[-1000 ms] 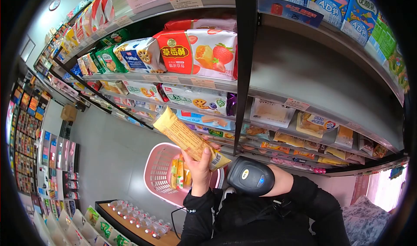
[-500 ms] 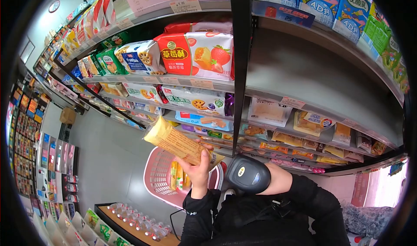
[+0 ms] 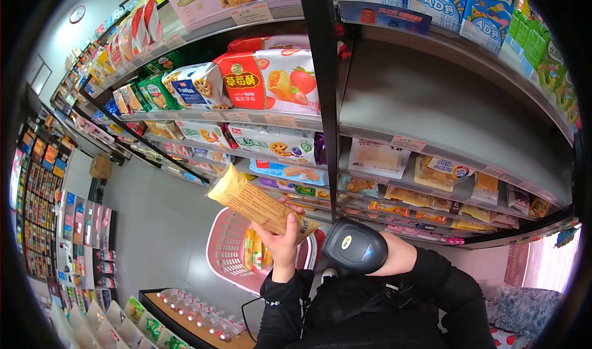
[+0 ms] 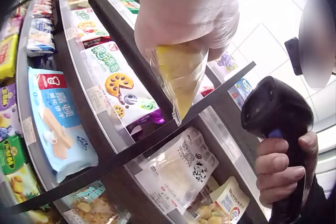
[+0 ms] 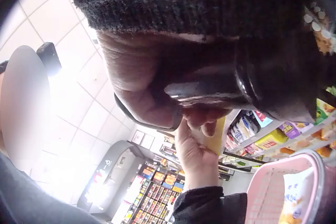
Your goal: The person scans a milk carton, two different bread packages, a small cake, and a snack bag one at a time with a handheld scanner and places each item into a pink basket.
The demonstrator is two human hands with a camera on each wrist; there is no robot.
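Note:
A long yellow snack packet (image 3: 253, 200) with rows of small printed text lies slanted in my left hand (image 3: 282, 244), whose thumb and fingers grip its lower half. Its clear crimped end (image 4: 181, 85) pokes out below that hand in the left wrist view. My right hand (image 4: 281, 169) grips the handle of a black barcode scanner (image 3: 356, 246), fingers wrapped round it. From the head view the scanner's body covers most of this hand. The scanner is just right of the packet, apart from it.
Below the packet stands a pink shopping basket (image 3: 223, 250) with yellow-orange packets (image 3: 253, 250) inside. Ahead, a shelf (image 3: 277, 119) carries biscuit packs, and a black upright post (image 3: 324, 90) divides it. Bottled drinks (image 3: 200, 315) line a low ledge at lower left.
The packet has tipped flatter and shifted slightly left in my left hand. The shelves have slid left in the head view. The scanner stays in my right hand, nearly still.

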